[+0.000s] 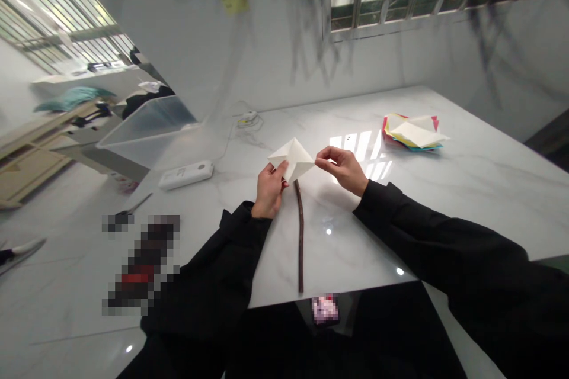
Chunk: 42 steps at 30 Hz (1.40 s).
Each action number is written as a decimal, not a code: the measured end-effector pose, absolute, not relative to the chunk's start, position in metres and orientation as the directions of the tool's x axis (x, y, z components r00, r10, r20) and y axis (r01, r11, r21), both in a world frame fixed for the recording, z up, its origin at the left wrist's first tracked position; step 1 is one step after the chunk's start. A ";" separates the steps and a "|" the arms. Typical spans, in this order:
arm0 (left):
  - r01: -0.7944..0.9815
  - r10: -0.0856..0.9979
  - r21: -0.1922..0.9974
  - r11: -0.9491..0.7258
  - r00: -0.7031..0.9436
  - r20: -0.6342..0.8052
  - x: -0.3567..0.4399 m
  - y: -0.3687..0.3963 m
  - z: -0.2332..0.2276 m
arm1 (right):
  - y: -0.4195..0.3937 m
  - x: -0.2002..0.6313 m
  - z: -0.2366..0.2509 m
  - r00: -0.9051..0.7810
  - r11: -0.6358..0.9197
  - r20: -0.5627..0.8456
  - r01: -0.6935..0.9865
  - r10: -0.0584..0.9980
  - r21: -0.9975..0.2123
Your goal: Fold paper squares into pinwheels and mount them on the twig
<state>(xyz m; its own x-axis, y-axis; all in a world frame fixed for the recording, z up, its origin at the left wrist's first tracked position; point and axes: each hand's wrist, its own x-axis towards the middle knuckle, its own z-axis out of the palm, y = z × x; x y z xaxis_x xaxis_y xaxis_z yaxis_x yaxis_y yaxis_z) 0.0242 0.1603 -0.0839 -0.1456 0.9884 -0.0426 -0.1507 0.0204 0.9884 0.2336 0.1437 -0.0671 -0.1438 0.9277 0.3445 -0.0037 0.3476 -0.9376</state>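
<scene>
A folded white paper piece (pixel 293 158) is held up just above the white marble table (pixel 466 201). My left hand (pixel 269 190) pinches its lower left edge. My right hand (pixel 344 169) pinches its right corner. Both arms wear black sleeves. Directly below the paper lies a thin dark brown stick (pixel 300 237), running from under the paper towards the table's near edge.
A stack of coloured paper sheets (pixel 414 132) lies at the far right of the table. A white power strip (pixel 186 174) and a small white device with a cable (pixel 248 120) sit at the left. A clear plastic bin (pixel 149 130) stands beyond the table's left edge.
</scene>
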 end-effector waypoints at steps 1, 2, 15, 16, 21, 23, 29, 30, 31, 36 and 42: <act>-0.169 0.985 0.985 0.034 -0.163 -0.062 0.023 0.161 -0.084 | 0.146 0.236 -0.068 -0.132 0.357 0.353 0.007 0.926 -0.934; -0.180 0.980 0.983 0.041 -0.182 -0.075 0.023 0.162 -0.084 | 0.149 0.239 -0.070 -0.119 0.367 0.361 0.034 0.925 -0.930; -0.495 0.948 0.864 0.089 -0.225 -0.226 0.027 0.153 -0.062 | 0.209 0.306 -0.108 -0.101 0.334 0.466 0.829 0.879 -0.450; -0.526 0.946 0.845 0.097 -0.215 -0.242 0.026 0.154 -0.061 | 0.210 0.305 -0.109 -0.111 0.328 0.458 0.841 0.882 -0.430; -0.618 0.954 0.777 0.122 -0.143 -0.264 0.023 0.154 -0.058 | 0.211 0.305 -0.111 -0.099 0.304 0.424 0.841 0.900 -0.448; -0.622 0.958 0.774 0.118 -0.135 -0.254 0.023 0.154 -0.057 | 0.211 0.305 -0.111 -0.078 0.301 0.432 0.825 0.899 -0.478; -0.533 0.989 0.846 0.030 -0.108 -0.103 0.027 0.151 -0.058 | 0.182 0.276 -0.089 -0.067 0.495 0.561 0.565 0.825 -0.660; -0.505 0.993 0.863 0.015 -0.092 -0.071 0.028 0.150 -0.059 | 0.174 0.268 -0.084 -0.082 0.545 0.590 0.501 0.804 -0.673; -0.474 0.996 0.880 0.003 -0.074 -0.044 0.029 0.149 -0.059 | 0.165 0.259 -0.079 -0.090 0.582 0.614 0.448 0.784 -0.678; -0.287 0.996 0.956 -0.062 0.040 0.076 0.034 0.144 -0.061 | 0.139 0.228 -0.072 -0.112 0.638 0.658 0.408 0.744 -0.653; 0.060 0.950 0.954 -0.293 0.135 0.283 0.035 0.139 -0.057 | 0.150 0.232 -0.083 0.000 0.542 0.614 0.470 0.789 -0.697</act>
<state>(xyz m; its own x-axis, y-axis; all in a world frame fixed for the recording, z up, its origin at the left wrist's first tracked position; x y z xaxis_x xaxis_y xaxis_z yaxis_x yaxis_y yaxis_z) 0.0351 0.1386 -0.0571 0.1353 0.9496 0.2828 0.0603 -0.2928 0.9543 0.2323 0.1498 -0.0828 0.0004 0.7893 0.6140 0.4702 0.5417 -0.6968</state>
